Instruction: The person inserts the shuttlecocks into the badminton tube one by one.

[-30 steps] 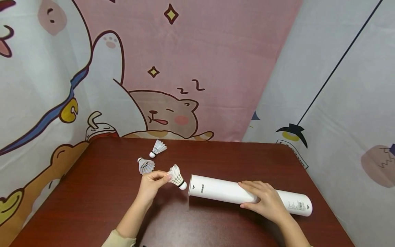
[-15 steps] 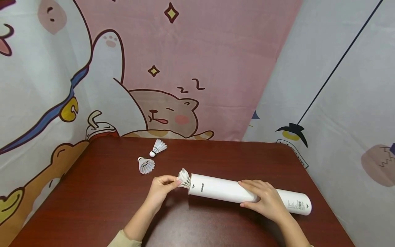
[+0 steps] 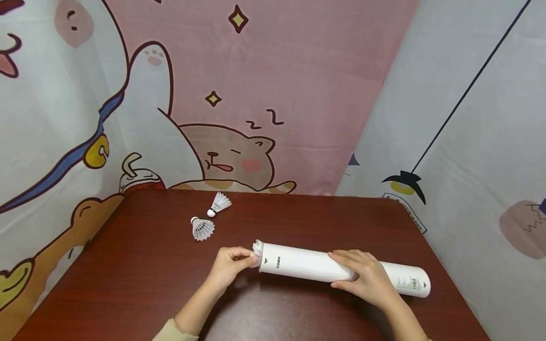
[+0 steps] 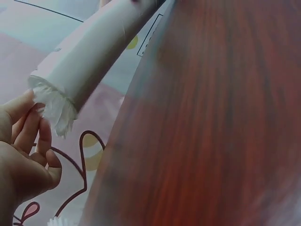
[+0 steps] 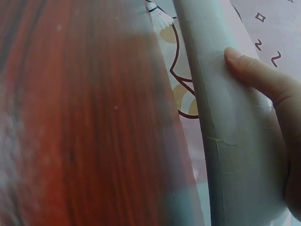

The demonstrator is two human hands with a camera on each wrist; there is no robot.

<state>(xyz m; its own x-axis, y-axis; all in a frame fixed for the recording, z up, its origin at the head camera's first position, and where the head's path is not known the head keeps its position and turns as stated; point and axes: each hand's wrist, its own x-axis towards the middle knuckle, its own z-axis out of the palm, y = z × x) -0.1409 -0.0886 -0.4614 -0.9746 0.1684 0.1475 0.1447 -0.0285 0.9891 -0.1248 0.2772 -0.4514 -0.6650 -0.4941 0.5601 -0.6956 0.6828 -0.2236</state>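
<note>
A long white shuttlecock tube [image 3: 304, 260] lies sideways, its mouth facing left. Its middle is gripped by my right hand [image 3: 362, 274], thumb on the near side and fingers over the top. At the mouth, my left hand [image 3: 232, 265] pinches the feathered skirt of a shuttlecock [image 3: 257, 251]. Only the feather ends stick out; the cork end is hidden inside the tube. In the left wrist view the feathers [image 4: 59, 108] fan out of the rim beside the thumb and fingers. The right wrist view has the thumb [image 5: 254, 70] pressed along the tube wall.
Two more white shuttlecocks lie at the back left of the dark red wooden table [image 3: 145, 265]: one [image 3: 219, 204] farther back, the other [image 3: 202, 228] nearer. A cartoon-printed cloth [image 3: 315, 94] hangs behind the table's far edge.
My left hand has moved right, bringing the shuttlecock from outside the tube into its mouth, cork first, until only feather ends show. My right hand has stayed on the tube.
</note>
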